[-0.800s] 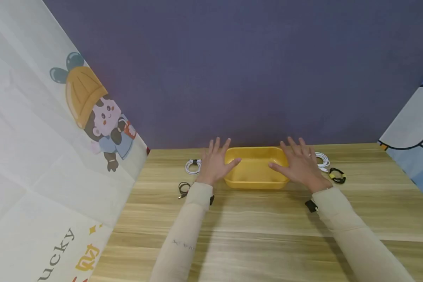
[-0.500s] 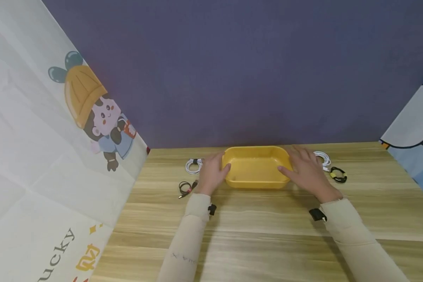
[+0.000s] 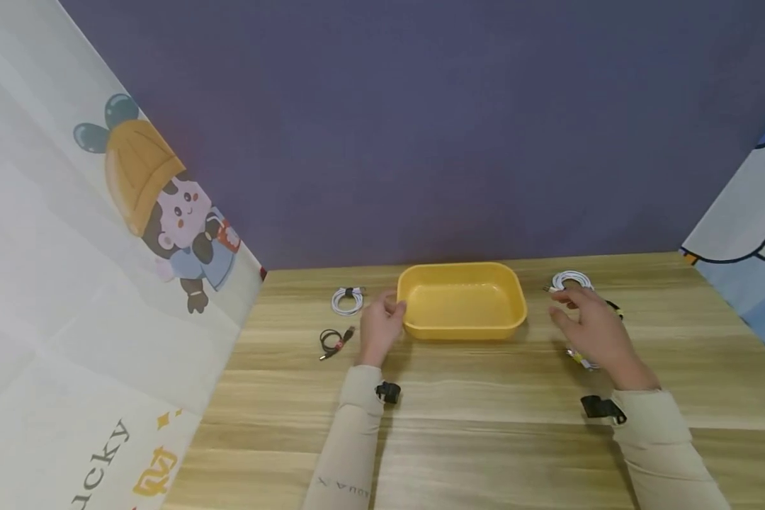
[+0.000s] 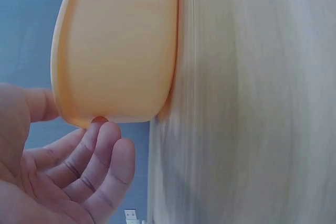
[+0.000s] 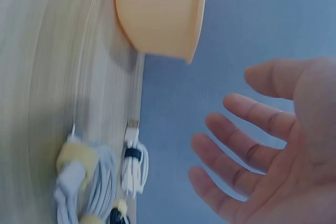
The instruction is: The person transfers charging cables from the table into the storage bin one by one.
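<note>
A shallow yellow plastic tray (image 3: 462, 329) sits on the table near the dark back panel. My left hand (image 3: 381, 327) is at its left end; in the left wrist view the thumb reaches over the rim and curled fingertips (image 4: 107, 132) meet the outer end wall. To the right of the tray, my right hand (image 3: 596, 333) hovers with relaxed fingers and nothing in them. Near it lie a coiled white cable (image 3: 570, 278), a black cable with yellow ties (image 3: 615, 309), partly hidden by the hand, and a white cable with yellow ties (image 5: 102, 187).
Left of the tray lie a coiled white USB cable (image 3: 347, 302) and a small black USB cable (image 3: 331, 341). A dark panel (image 3: 421, 142) rises behind the wooden table (image 3: 472, 439). Printed white sheets (image 3: 38, 248) flank both sides.
Both hands came down to the tray's ends. The right hand then left it and moved right and nearer, over the cables; the left hand stays at the tray's left end.
</note>
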The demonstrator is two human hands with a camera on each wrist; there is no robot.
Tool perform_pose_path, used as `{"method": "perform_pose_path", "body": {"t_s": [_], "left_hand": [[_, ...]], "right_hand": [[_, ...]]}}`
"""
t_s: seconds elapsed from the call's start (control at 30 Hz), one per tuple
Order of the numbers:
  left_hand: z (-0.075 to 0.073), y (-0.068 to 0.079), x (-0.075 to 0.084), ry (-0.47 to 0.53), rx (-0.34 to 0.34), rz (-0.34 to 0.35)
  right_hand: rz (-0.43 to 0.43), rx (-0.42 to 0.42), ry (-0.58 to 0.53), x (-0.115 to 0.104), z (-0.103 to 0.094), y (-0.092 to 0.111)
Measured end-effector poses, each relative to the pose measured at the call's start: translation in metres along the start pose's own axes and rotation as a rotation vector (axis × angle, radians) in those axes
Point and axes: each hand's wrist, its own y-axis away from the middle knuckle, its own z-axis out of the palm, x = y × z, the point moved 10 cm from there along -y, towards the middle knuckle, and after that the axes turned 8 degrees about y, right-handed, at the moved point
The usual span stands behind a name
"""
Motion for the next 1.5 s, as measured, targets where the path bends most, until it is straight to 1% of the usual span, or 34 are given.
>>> {"method": "perform_pose_path", "body": {"t_s": [0.13, 0.27, 0.37, 0.53, 0.63, 0.8, 0.93, 1.07, 1.23, 1.33, 1.5], "left_hand": [[-0.002, 0.001, -0.008, 0.045, 0.021, -0.026], [-0.005, 0.0, -0.012, 0.045, 0.035, -0.048], [-0.005, -0.001, -0.011, 0.046, 0.037, -0.054], [-0.001, -0.002, -0.008, 0.091, 0.009, -0.05], [0.002, -0.002, -0.007, 0.11, -0.013, -0.05], [0.01, -0.003, -0.01, 0.138, -0.056, -0.073], [0.013, -0.003, -0.011, 0.157, -0.073, -0.083], [0.015, -0.002, -0.012, 0.159, -0.082, -0.071], [0.015, -0.001, -0.013, 0.177, -0.092, -0.063], [0.015, 0.0, -0.015, 0.199, -0.098, -0.076], [0.016, 0.002, -0.019, 0.269, -0.113, -0.108]], "right_hand": [[0.036, -0.004, -0.014, 0.016, -0.003, 0.002], [0.049, 0.003, -0.001, 0.032, -0.008, 0.0], [0.062, 0.002, 0.018, 0.043, -0.011, -0.001], [0.079, -0.015, 0.039, 0.057, -0.012, 0.002], [0.074, -0.043, 0.049, 0.064, -0.008, 0.004], [0.065, -0.1, 0.062, 0.076, 0.002, 0.008], [0.072, -0.148, 0.073, 0.082, 0.006, 0.01], [0.079, -0.204, 0.094, 0.087, 0.008, 0.011], [0.088, -0.236, 0.115, 0.092, 0.008, 0.011], [0.11, -0.266, 0.116, 0.094, 0.01, 0.011], [0.145, -0.326, 0.132, 0.097, 0.016, 0.011]]}}
